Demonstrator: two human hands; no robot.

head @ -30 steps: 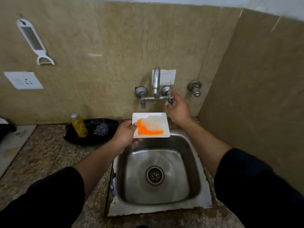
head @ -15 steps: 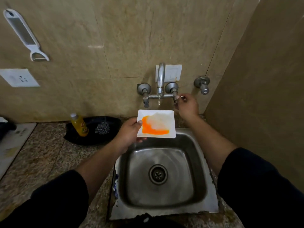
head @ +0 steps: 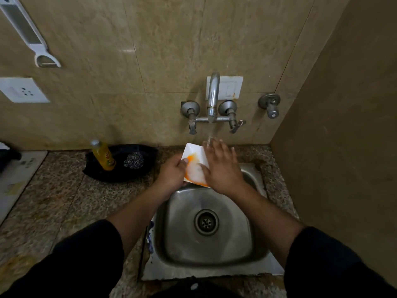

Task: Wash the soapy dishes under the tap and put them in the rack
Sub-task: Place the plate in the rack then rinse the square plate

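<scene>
On the far left of the tiled wall hangs a white peeler [head: 28, 33], with a white wall socket [head: 22, 90] below it. On the speckled stone counter [head: 64, 201] sits a black tray [head: 120, 175] holding a yellow bottle [head: 103, 155] and a steel scrubber [head: 134, 160]. Just right of the tray, the left hand [head: 171, 172] grips the left edge of a square white plate [head: 194, 166], thumb on top. The plate is smeared with orange and foam and is held tilted over the back edge of the steel sink [head: 178, 233]. The right hand [head: 223, 166] lies flat on the plate's face, fingers spread. Water [head: 210, 132] runs from the wall tap [head: 212, 97] onto those fingers. Further right, a separate valve [head: 270, 104] sticks out of the wall.
</scene>
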